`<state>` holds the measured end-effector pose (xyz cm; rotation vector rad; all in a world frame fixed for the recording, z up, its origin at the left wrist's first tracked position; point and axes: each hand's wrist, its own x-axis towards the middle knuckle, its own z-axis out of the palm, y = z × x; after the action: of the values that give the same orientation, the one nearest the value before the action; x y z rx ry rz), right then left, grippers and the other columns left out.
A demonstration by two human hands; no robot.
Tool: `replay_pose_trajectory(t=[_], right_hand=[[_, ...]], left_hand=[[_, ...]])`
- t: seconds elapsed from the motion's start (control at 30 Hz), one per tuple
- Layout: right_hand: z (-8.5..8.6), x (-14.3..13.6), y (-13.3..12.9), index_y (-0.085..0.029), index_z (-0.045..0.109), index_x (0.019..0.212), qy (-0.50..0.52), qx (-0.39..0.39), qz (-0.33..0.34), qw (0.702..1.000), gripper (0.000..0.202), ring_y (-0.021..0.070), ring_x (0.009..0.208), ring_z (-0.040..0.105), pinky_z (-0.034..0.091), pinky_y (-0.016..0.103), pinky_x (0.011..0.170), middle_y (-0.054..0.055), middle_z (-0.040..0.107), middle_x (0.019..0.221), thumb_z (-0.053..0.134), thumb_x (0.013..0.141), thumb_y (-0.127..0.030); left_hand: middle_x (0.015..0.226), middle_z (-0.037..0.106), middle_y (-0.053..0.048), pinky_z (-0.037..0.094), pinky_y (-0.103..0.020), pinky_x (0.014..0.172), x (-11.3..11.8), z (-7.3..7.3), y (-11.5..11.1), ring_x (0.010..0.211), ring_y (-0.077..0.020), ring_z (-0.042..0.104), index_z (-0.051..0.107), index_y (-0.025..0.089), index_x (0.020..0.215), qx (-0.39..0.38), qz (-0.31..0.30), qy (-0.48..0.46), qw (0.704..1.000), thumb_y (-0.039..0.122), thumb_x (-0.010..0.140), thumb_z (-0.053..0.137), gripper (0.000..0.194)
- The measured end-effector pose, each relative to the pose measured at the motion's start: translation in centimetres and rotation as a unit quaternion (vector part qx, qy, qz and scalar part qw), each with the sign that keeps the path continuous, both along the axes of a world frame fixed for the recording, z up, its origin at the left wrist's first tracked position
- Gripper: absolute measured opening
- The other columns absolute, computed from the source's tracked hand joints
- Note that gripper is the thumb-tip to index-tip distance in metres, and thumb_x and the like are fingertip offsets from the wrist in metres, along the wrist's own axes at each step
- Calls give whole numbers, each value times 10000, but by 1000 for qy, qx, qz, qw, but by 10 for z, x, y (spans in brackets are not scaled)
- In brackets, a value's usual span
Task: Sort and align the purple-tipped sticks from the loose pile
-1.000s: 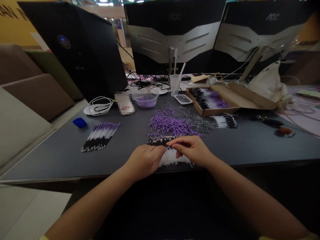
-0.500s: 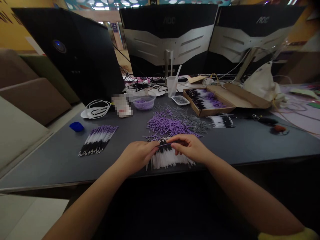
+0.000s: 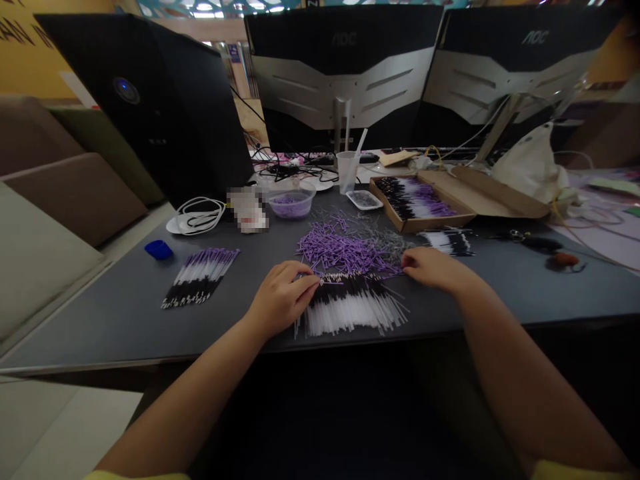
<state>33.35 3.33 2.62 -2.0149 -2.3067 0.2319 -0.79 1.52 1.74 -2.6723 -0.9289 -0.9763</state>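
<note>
My left hand point(image 3: 286, 293) pinches a thin purple stick point(image 3: 333, 283), which points right over the top end of a row of black-and-white sticks point(image 3: 345, 315). That row lies side by side near the front edge of the desk. Just beyond it spreads a heap of purple sticks point(image 3: 333, 247). At the heap's right side, where small grey pieces point(image 3: 387, 241) are scattered, my right hand point(image 3: 430, 268) has its fingertips closed together low over the desk. What those fingers hold, if anything, is too small to make out.
Purple-tipped sticks point(image 3: 203, 275) lie bundled at left by a blue cap point(image 3: 159, 250). Behind stand a plastic bowl point(image 3: 291, 203), a small tray point(image 3: 365, 200), a cup point(image 3: 346, 173) and an open cardboard box point(image 3: 407, 223) of sticks. Monitors point(image 3: 345, 73) and a computer case point(image 3: 150, 113) line the back.
My right hand has left the left hand and moved right to the grey pieces. My left hand keeps its place with the purple stick, and more of the row shows.
</note>
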Motion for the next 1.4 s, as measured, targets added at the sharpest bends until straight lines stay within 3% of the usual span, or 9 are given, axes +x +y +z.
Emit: replay_pose_trajectory(t=[0.4, 0.53, 0.63, 0.73, 0.9, 1.0, 1.13, 1.27, 1.4], right_hand=[[-4, -2, 3, -161, 620, 755, 0, -10, -22, 1000, 95, 182, 706, 598, 385, 260, 612, 84, 676, 799, 526, 772, -164], [-3, -2, 2, -163, 597, 733, 5, 1, -17, 1000, 82, 174, 690, 578, 377, 260, 613, 78, 663, 784, 521, 762, -170], [1, -2, 0, -171, 582, 751, 18, 30, -19, 999, 74, 174, 696, 573, 376, 263, 622, 63, 657, 772, 513, 775, -183], [5, -6, -3, -174, 596, 844, 60, 62, -16, 996, 93, 177, 717, 583, 386, 266, 641, 53, 661, 791, 520, 793, -190], [9, -27, -9, -170, 641, 1030, 198, 104, 10, 975, 235, 164, 702, 587, 424, 280, 645, 60, 677, 885, 532, 828, -221], [5, -48, -15, -179, 658, 955, 363, 66, 36, 929, 185, 112, 552, 536, 427, 262, 544, 32, 670, 809, 579, 825, -286], [-4, -76, -24, -173, 613, 842, 586, -13, 70, 807, 246, 69, 425, 509, 391, 215, 413, 4, 657, 717, 714, 726, -366], [-9, -88, -29, -167, 603, 816, 661, -45, 98, 743, 246, 72, 428, 558, 429, 208, 414, 27, 703, 777, 747, 711, -336], [-12, -90, -29, -169, 590, 803, 704, -38, 98, 703, 218, 65, 431, 565, 447, 203, 427, 25, 720, 823, 744, 728, -303]], left_hand=[[972, 620, -75, 468, -349, 824, 1, 0, -2, 923, -182, 552, 688, 188, 980, 6, -1, -7, 1000, 204, 880, 557, 165], [802, 604, -52, 471, -297, 709, -1, -3, -2, 763, -156, 550, 694, 189, 985, 25, 25, -18, 999, 230, 880, 559, 176], [742, 639, -29, 473, -249, 642, -1, -6, -2, 665, -126, 571, 667, 170, 1041, 14, 5, -15, 1000, 216, 895, 529, 206], [798, 692, -36, 499, -244, 651, 0, -6, -3, 669, -122, 615, 655, 160, 1046, 9, -9, -16, 1000, 197, 891, 521, 209], [944, 706, -83, 545, -302, 761, 2, -2, -6, 844, -163, 661, 645, 148, 1060, -9, -56, -9, 998, 154, 861, 493, 251], [963, 697, -89, 552, -316, 783, 2, -1, -8, 885, -172, 658, 638, 147, 1072, -31, -79, -3, 996, 174, 865, 495, 254], [999, 686, -80, 551, -284, 776, 2, -4, -7, 888, -153, 658, 618, 163, 1112, -45, -89, -3, 995, 133, 876, 479, 276], [1048, 693, -81, 551, -274, 781, 3, -8, -7, 893, -143, 672, 482, 170, 1307, -34, -65, -6, 997, 140, 904, 461, 404], [966, 726, -75, 546, -264, 708, 4, -8, -6, 805, -151, 692, 587, 164, 1179, 24, -60, 29, 997, 171, 911, 468, 293]])
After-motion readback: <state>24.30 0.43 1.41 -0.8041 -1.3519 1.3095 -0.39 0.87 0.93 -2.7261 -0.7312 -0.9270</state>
